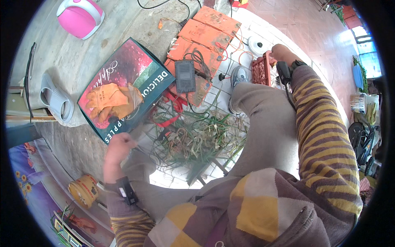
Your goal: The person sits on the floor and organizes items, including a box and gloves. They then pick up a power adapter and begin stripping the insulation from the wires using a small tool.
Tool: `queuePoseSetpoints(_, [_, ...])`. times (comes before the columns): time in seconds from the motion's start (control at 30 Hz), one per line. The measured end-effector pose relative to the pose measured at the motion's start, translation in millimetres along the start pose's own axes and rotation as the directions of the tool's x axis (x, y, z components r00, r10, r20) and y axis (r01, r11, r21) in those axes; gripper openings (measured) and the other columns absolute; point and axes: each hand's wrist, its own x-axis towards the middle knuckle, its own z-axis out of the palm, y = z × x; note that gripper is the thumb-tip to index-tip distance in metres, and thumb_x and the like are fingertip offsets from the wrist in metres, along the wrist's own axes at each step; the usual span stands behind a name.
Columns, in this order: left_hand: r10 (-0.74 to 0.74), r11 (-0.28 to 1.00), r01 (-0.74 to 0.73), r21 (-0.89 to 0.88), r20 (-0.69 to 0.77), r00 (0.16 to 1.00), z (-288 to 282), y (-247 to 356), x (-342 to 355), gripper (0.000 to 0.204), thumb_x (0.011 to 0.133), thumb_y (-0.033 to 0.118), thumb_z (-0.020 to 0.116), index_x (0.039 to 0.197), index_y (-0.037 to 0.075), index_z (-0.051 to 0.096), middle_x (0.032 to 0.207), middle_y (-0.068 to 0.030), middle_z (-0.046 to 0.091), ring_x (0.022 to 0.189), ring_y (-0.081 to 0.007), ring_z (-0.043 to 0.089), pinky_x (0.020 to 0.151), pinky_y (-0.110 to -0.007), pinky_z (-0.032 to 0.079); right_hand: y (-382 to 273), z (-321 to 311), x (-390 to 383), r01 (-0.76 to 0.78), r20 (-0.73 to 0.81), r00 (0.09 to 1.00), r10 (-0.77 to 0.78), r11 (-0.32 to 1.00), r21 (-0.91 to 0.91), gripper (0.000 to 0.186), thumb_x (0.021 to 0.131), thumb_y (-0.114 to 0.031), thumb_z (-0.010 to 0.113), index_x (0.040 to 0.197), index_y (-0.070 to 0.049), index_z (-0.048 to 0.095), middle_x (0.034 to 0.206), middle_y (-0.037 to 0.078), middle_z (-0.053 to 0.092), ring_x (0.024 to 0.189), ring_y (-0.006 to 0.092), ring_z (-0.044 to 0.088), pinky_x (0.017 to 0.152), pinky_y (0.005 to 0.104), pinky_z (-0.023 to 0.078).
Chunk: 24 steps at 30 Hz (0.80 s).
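Note:
My left hand (118, 150), slightly blurred, hangs beside the near corner of a dark green apple carton (152, 82). Its fingers are curled together, and whatever may be between them is too unclear to name. On the carton lies a pair of orange work gloves (108, 100). My right arm stretches far to the right, with my right hand (283, 54) at the far end of a red plastic basket (260, 71); its fingers are mostly hidden. Between my legs sits a heap of green and dry plant stalks (205, 136), with a red strap (169, 119) beside it.
Several orange batteries (196, 41) stand ahead, with a black charger (185, 76) and loose cables on them. A white round lid (258, 45) is near the basket. A pink kettle (78, 18), a grey slipper (55, 96) and a yellow bucket (83, 190) lie to the left.

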Motion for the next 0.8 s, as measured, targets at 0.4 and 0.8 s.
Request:
queuePoseSetpoints(0.4, [0.122, 0.921, -0.360, 0.148, 0.768, 0.629, 114, 58, -19, 0.022, 0.077, 0.022, 0.064, 0.087, 0.003, 0.067, 0.075, -0.0072, 0.067, 0.070, -0.0172, 0.061, 0.063, -0.031, 0.048, -72, -82, -43, 0.241, -0.329, 0.934, 0.137, 0.435, 0.867, 0.035, 0.086, -0.037, 0.053, 0.082, -0.004, 0.064, 0.069, 0.007, 0.058, 0.066, 0.0169, 0.056, 0.063, 0.0301, 0.047])
queuePoseSetpoints(0.8, [0.125, 0.726, -0.574, 0.379, 0.748, 0.651, 153, 62, -7, 0.028, 0.074, 0.024, 0.062, 0.096, 0.008, 0.067, 0.092, -0.0137, 0.066, 0.085, -0.0301, 0.063, 0.073, -0.038, 0.049, -142, -173, -197, 0.678, -0.661, 0.709, 0.245, -0.494, 0.544, 0.019, 0.091, -0.019, 0.053, 0.083, -0.004, 0.060, 0.064, 0.004, 0.052, 0.056, 0.0142, 0.046, 0.058, 0.0296, 0.042])
